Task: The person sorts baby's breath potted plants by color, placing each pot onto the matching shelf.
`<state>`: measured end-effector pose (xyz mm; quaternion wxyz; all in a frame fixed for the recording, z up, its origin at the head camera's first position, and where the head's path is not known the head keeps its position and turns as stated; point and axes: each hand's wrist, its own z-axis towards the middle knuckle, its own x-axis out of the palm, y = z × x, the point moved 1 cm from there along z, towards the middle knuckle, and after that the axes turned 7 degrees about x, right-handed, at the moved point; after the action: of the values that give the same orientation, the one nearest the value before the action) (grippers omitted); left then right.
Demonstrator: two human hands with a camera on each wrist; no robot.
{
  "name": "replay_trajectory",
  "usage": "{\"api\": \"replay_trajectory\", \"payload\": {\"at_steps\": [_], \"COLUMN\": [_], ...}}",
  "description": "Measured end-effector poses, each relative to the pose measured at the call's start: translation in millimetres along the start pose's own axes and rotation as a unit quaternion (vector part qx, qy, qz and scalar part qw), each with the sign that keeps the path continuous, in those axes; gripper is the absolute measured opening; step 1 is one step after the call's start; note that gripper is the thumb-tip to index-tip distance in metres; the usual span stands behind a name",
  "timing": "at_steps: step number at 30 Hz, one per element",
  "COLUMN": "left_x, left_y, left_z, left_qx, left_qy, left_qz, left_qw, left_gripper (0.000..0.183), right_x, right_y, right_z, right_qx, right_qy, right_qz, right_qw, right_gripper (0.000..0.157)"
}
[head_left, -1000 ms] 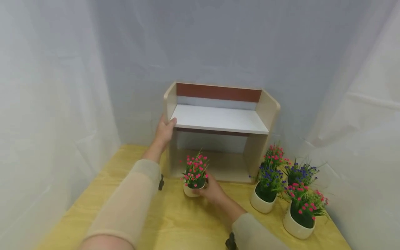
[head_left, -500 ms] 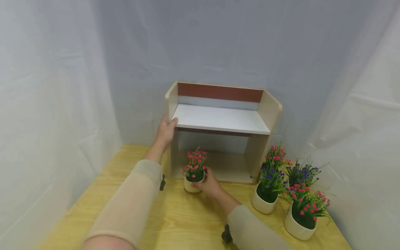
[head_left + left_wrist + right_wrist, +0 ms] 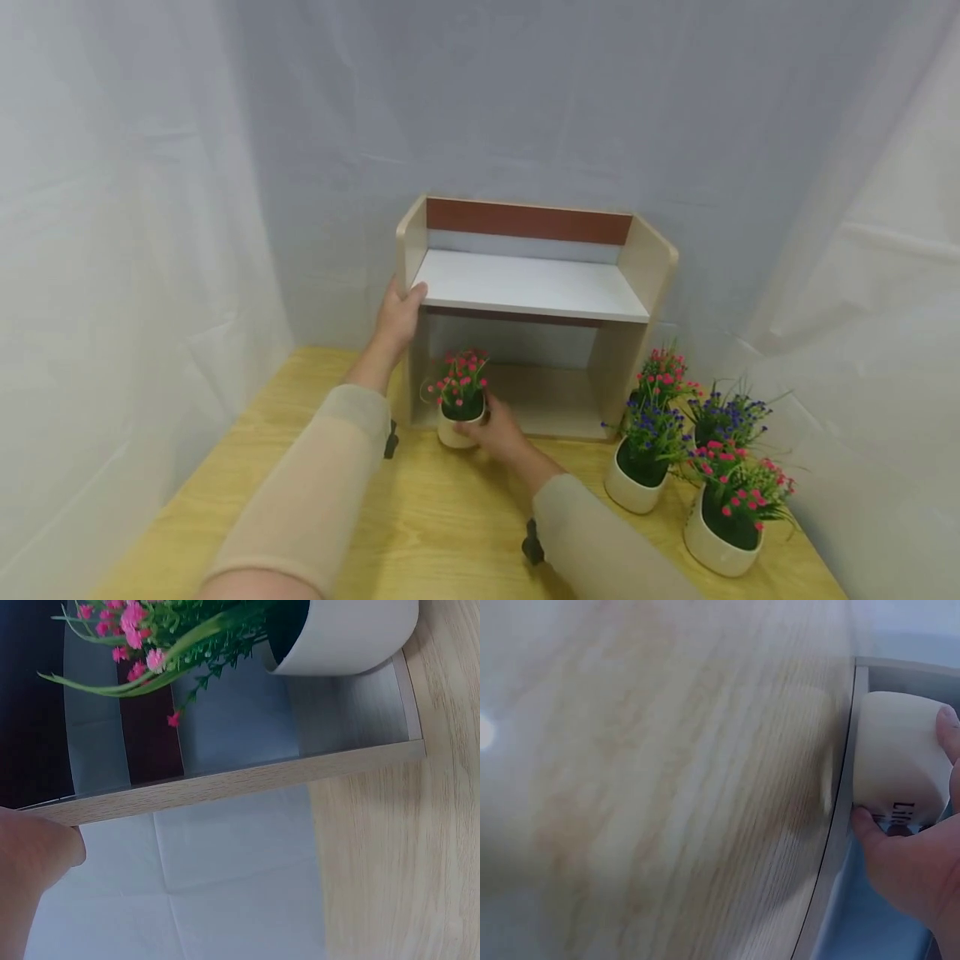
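A small two-tier wooden shelf (image 3: 525, 282) with a white upper board stands at the back of the table. My left hand (image 3: 397, 318) grips its left side panel, the thumb over the front edge at the upper board. With my right hand (image 3: 498, 432) I hold a white flower pot (image 3: 452, 432) with pink artificial flowers, upright at the front left of the lower compartment. The right wrist view shows fingers and thumb around the pot (image 3: 900, 754), which has dark lettering. In the left wrist view the pot (image 3: 352, 637) overlaps the lower board, beside the side panel (image 3: 247, 778).
Several more white pots stand on the table at the right: a blue-flowered one (image 3: 633, 483) nearest the shelf, a pink one (image 3: 722, 537) in front, others behind. Pale sheeting (image 3: 480, 100) hangs at the back and sides of the yellow wooden table (image 3: 435, 517).
My right hand has carried the pink-flowered pot away from me and slightly left, up to the shelf's lower front edge. The left hand keeps its grip on the side panel.
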<state>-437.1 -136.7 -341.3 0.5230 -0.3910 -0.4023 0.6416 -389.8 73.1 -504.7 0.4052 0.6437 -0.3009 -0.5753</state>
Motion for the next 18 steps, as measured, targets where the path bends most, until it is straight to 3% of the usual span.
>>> {"api": "replay_trajectory", "payload": {"at_steps": [5, 13, 18], "left_x": [-2.9, 2.9, 6.5], "left_y": [-0.2, 0.9, -0.3], "left_z": [-0.5, 0.4, 3.0], "left_qx": [-0.002, -0.009, 0.005], "left_qy": [-0.005, -0.001, -0.005], "left_qz": [0.004, 0.000, -0.006], "left_qw": [1.0000, 1.0000, 1.0000], "left_gripper": [0.067, 0.065, 0.064], "right_x": [5.3, 12.9, 11.8], "right_y": [1, -2, 1], "right_z": [14, 26, 34], "right_qx": [-0.001, 0.029, 0.020], "right_qy": [0.003, -0.035, -0.051], "right_qz": [-0.015, 0.001, 0.006], "right_qw": [1.000, 0.999, 0.999], "right_gripper": [0.089, 0.076, 0.075]}}
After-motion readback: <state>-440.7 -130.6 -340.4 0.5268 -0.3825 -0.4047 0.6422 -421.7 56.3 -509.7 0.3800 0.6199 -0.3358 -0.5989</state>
